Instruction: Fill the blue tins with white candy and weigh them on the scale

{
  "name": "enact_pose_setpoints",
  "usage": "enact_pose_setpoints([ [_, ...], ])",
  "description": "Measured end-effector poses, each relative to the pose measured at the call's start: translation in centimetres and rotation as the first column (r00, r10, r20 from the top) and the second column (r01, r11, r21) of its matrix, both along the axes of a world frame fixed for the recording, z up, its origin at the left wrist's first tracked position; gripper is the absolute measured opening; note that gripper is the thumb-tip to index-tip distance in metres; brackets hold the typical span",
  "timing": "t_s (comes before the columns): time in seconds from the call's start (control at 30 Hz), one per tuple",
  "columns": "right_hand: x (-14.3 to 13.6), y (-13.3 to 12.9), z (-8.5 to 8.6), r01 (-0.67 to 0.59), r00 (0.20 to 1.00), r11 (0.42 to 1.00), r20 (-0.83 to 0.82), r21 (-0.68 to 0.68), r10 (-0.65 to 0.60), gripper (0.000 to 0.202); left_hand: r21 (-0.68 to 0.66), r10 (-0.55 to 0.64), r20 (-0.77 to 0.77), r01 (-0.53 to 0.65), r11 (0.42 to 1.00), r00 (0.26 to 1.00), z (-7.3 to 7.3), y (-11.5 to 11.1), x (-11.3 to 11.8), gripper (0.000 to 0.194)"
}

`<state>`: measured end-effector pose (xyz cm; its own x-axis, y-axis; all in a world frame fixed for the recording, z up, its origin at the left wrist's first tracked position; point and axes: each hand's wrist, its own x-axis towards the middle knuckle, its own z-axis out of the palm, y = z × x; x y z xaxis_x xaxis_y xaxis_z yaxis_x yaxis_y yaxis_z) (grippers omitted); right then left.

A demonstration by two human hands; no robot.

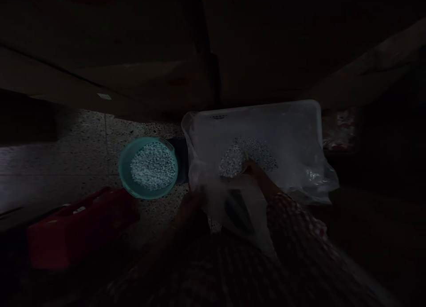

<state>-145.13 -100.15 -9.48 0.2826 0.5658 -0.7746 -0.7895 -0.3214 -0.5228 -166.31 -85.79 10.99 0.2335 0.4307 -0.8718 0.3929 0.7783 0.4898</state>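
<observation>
The scene is very dark. A whitish plastic tub (309,120) lined with a clear plastic sheet (313,176) stands in front of me. Small pale pellets (258,149) lie in a heap on the sheet. My right hand (252,167) reaches into the tub with fingers closed at the heap's near side; a rounded mound of pellets sits just left of the fingertips, and what the fingers hold is unclear. My left hand (195,199) is at the tub's near left corner, against the sheet's edge, its fingers lost in shadow.
A turquoise bucket (124,167) with similar pellets stands left of the tub on a speckled floor (89,151). Nearer, at the left, lies a red box-like case (80,229). A dark brown surface (140,85) spans the far side. A dim packet (342,129) is at right.
</observation>
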Motion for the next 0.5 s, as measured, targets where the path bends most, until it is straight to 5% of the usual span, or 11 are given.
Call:
enact_pose_setpoints([
  [0.5,0.7,-5.4,11.8,0.090,0.992,0.996,0.089,-0.004,-0.090,0.049,0.132,-0.104,0.106,0.089,0.987,0.989,1.8,0.9,-1.1,0.049],
])
